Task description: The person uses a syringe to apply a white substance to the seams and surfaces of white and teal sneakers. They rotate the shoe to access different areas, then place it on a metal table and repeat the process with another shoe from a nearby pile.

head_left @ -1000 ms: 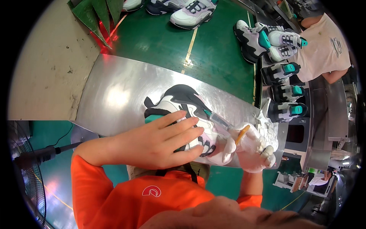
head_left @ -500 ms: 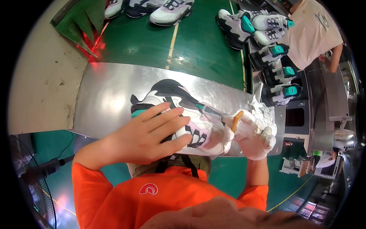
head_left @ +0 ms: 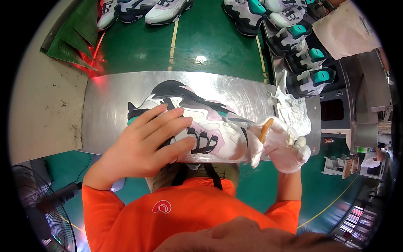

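Observation:
A white, black and pale purple sneaker [head_left: 203, 119] lies on its side on a metal shelf [head_left: 109, 101], toe to the right, its sole edge facing away from me. My left hand [head_left: 157, 136], bare, holds it down with the fingers laid across its upper. In a white glove, my right hand [head_left: 280, 145] is closed on a slim tool with a greyish see-through barrel [head_left: 240, 121], which reaches the sole edge near the toe. The tool's exact kind is unclear. A tan band [head_left: 265, 129] shows at the gloved fingers.
Crumpled white cloth [head_left: 294, 111] lies on the shelf's right end. Beyond is a green belt [head_left: 201, 46] bearing several sneakers [head_left: 168, 10]. More sneakers with teal heel tabs [head_left: 310, 82] line the right side, near another person [head_left: 346, 31]. A fan [head_left: 42, 210] stands lower left.
My view has shifted, so the far sneakers sit higher. The sneaker and my left hand appear farther left. The tool has moved along the sole edge toward the toe.

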`<state>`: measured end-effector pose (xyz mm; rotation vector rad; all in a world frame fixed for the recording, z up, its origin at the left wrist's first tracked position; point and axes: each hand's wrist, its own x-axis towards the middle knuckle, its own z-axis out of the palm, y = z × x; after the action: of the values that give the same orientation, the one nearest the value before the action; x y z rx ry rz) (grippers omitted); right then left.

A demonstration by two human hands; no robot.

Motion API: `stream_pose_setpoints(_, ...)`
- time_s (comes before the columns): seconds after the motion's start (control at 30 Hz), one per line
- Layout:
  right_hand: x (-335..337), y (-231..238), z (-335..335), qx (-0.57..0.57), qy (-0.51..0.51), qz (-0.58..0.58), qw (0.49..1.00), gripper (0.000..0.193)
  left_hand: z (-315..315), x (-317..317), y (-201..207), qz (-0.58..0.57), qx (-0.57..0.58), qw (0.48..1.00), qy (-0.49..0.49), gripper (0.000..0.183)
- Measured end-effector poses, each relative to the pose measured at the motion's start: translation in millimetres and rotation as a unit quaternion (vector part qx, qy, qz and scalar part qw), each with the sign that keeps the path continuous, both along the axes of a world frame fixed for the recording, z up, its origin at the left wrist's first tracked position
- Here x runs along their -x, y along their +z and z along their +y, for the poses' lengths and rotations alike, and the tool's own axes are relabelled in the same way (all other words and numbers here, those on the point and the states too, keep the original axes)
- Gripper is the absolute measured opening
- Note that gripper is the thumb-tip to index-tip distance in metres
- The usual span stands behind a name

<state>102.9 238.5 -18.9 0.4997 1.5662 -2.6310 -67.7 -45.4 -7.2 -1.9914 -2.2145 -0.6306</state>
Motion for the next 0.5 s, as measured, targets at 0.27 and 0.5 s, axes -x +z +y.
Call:
stream_pose_setpoints(0.27,-19,-15,3,0.108,-0.001,0.058,0.992,0.098,5,-1,3,-0.009,0.016,1.0,0.002,0.034)
stream_pose_setpoints(0.5,-43,-47,10,0.208,-0.008,0.151,0.966,0.095,14,-7,13,-0.004,0.049,0.999,0.013,0.039)
